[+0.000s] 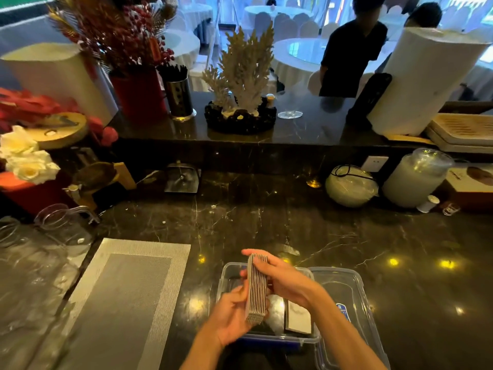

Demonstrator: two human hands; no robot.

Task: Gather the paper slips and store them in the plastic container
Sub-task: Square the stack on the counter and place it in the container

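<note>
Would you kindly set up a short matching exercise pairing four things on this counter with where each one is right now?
Things:
1. stack of paper slips
2. plastic container
3. container lid
4. woven placemat

Places:
A. flat on the counter, left of the container
B. held on edge between both hands
C. lying just right of the container
D. open on the counter, under the hands

Pairs: 1-B, 2-D, 3-C, 4-A
</note>
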